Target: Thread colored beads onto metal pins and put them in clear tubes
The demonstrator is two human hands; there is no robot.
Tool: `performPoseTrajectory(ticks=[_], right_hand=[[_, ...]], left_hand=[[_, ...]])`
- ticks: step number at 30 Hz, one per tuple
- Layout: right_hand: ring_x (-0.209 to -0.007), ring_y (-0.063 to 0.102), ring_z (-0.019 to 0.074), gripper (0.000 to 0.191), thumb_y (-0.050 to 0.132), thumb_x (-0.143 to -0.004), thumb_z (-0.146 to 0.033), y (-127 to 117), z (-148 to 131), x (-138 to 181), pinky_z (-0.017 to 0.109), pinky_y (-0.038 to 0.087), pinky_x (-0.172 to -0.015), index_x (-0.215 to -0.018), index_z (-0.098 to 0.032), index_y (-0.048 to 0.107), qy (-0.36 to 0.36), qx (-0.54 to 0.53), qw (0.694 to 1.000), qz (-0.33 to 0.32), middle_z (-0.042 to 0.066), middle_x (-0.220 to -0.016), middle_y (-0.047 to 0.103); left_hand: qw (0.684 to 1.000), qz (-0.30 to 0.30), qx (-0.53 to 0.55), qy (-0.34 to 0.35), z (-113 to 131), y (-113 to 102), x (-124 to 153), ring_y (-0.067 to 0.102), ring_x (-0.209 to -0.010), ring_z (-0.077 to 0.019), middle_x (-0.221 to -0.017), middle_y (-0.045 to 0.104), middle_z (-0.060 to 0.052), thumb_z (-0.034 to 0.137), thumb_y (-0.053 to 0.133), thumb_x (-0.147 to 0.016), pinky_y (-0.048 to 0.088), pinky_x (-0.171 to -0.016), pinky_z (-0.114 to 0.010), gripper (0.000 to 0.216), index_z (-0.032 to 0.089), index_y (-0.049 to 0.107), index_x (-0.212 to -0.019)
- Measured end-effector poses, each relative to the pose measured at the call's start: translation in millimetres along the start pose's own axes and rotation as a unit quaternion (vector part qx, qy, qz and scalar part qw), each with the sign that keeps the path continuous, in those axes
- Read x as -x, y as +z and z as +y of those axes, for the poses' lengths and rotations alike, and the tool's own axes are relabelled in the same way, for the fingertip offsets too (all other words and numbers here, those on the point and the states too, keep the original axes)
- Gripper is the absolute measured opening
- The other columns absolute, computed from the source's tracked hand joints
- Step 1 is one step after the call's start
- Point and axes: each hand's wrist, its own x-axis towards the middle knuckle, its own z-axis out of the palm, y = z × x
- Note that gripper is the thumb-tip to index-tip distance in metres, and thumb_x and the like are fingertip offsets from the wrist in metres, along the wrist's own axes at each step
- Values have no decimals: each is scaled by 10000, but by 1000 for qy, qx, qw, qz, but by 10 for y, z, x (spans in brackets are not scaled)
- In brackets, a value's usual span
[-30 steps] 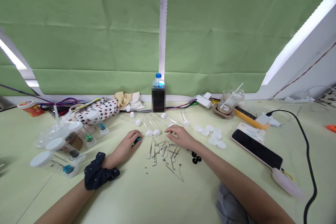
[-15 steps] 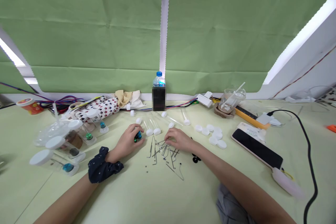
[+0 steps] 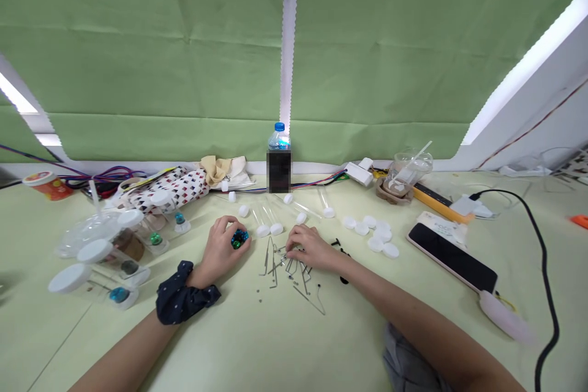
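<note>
My left hand [image 3: 223, 245] rests on the table with thumb and fingers curled round a cluster of small shiny blue and green pieces [image 3: 239, 237]. Their exact kind is too small to make out. Over the pile of bent metal hex keys [image 3: 274, 262], my right hand [image 3: 307, 246] reaches down with its fingertips pinched together. Whatever they grip, if anything, is hidden among the keys. A few tiny metal bits [image 3: 259, 296] lie in front of the pile. Beside my right wrist are small black parts [image 3: 343, 280], partly covered by the forearm.
Several clear tubes with white caps [image 3: 263, 231] lie behind my hands. Loose white lids [image 3: 382, 234] are grouped to the right, near a phone [image 3: 452, 260]. White-lidded clear jars [image 3: 97, 251] stand left. A water bottle [image 3: 279, 141] and a plastic cup [image 3: 408, 168] stand at the back.
My left hand has turned slightly, showing more of the blue and green pieces. My right hand stays over the hex keys, its fingers shifted a little. The view has moved slightly.
</note>
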Motion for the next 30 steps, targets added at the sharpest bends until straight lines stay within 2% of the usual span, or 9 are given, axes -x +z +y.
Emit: performPoseTrajectory(ticks=[4,11,18,23,27,30], right_hand=[[-989,484,198,45,624,-815,-229,-15,-57,-4,366,341,-855,-795,-191,610,14,4,1000,-17,31,-926,547],[-971,477,190,94,578,-838,-181,-38,-89,6,361,338,-849,-746,-179,556,10,-5,1000,-24,32,-922,551],[-844,518,162,108,489,-870,-144,-109,-108,18,367,348,-849,-776,-188,517,8,-43,999,27,10,-821,592],[-728,557,133,101,496,-848,-134,-129,-77,5,303,409,-773,-770,-186,534,25,-115,991,64,-3,-763,611],[-747,574,143,95,496,-852,-173,-132,-55,-1,270,440,-709,-817,-183,584,25,-144,986,77,19,-783,625],[-790,579,148,136,478,-867,-187,-132,-41,-6,269,444,-724,-873,-189,614,23,-155,984,88,32,-843,638]], left_hand=[[1000,0,-7,0,11,4,0,509,-922,-243,-956,524,-69,292,553,-779,419,-823,-399,105,211,568,-843],[1000,10,-16,-1,-44,45,15,521,-932,-243,-957,545,-74,296,566,-773,421,-812,-396,99,207,583,-812],[1000,-2,-11,28,-22,21,27,498,-1038,-274,-948,636,-53,288,596,-788,345,-892,-448,74,244,619,-843],[999,14,-46,-3,-4,14,51,478,-1029,-306,-997,601,-80,379,643,-743,346,-855,-468,188,256,659,-884],[998,21,-48,-17,-27,29,55,473,-1016,-304,-985,579,-82,370,635,-744,352,-839,-463,168,248,666,-856],[999,13,-48,-17,-44,34,53,468,-1016,-299,-985,584,-81,340,621,-762,350,-835,-461,134,248,663,-850]])
